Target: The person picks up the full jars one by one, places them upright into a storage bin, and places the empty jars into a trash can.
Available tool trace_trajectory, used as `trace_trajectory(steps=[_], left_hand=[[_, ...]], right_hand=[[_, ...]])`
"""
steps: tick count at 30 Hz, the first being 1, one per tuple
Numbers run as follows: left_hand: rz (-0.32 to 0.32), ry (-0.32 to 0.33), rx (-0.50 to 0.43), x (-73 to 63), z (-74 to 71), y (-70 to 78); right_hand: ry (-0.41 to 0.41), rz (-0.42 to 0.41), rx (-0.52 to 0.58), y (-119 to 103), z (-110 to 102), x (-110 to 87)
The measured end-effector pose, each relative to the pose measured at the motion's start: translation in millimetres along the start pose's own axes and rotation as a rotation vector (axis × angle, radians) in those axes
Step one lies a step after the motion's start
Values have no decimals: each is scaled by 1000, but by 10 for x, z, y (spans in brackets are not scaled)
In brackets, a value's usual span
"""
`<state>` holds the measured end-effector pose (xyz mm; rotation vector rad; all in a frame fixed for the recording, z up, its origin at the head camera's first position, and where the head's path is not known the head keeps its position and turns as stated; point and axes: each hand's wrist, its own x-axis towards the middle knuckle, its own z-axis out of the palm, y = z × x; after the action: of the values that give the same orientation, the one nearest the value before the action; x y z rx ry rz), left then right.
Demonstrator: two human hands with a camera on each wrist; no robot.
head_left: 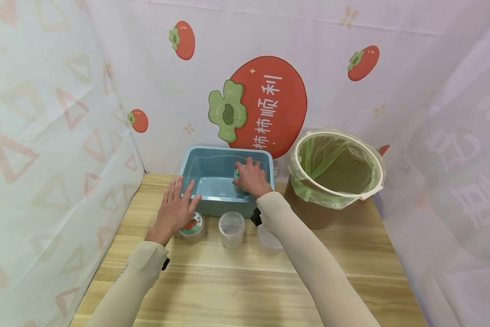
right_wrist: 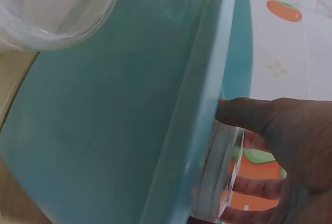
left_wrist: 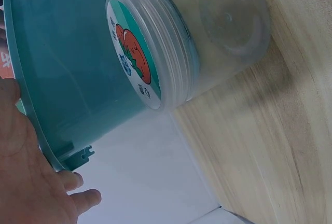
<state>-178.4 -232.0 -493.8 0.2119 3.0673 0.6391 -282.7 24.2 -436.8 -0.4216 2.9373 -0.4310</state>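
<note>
A blue plastic bin (head_left: 224, 208) stands near the back of the table. Inside its right end, my right hand (head_left: 251, 178) grips a clear lidded jar (right_wrist: 213, 175) round the lid, with the thumb on one side and fingers on the other; the bin's wall hides the jar's lower part. My left hand (head_left: 174, 212) rests on the bin's front left rim, fingers spread and straight. Below it, a lidded jar (left_wrist: 150, 47) with a red and green label stands on the table. To its right is a clear jar (head_left: 231, 230) with no label visible.
A third translucent container (head_left: 269, 238) sits farther right, partly covered by my right forearm. Right of the blue bin stands a brown trash can (head_left: 310, 213) with a pale ring and green liner. Printed cloth walls (head_left: 163, 72) enclose the wooden table (head_left: 212, 290).
</note>
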Motion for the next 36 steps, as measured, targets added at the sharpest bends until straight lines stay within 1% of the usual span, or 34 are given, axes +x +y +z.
trace_trajectory(steps=[3,6,10,14,23,28,32,36], left_hand=[[-6,-4,-8,-7,9,3],[-9,-9,-7,-11,25,-6],[-8,-7,-6,-13,38,-16],[-2,0,-8,-17,37,-10],[-2,8,-1,-19,7,-8],[1,12,-2,-15,1,-2],[9,28,-18,-16,3,2],[17,38,-29,-25,19,3]], right_hand=[[-21,1,35,33,21,1],[-52,22,67,56,51,-5],[-92,48,86,77,93,-7],[-111,61,102,95,118,-9],[-135,57,78,104,139,-1],[-184,71,67,96,148,0],[-223,78,51,107,153,-2],[-238,71,43,126,162,-1]])
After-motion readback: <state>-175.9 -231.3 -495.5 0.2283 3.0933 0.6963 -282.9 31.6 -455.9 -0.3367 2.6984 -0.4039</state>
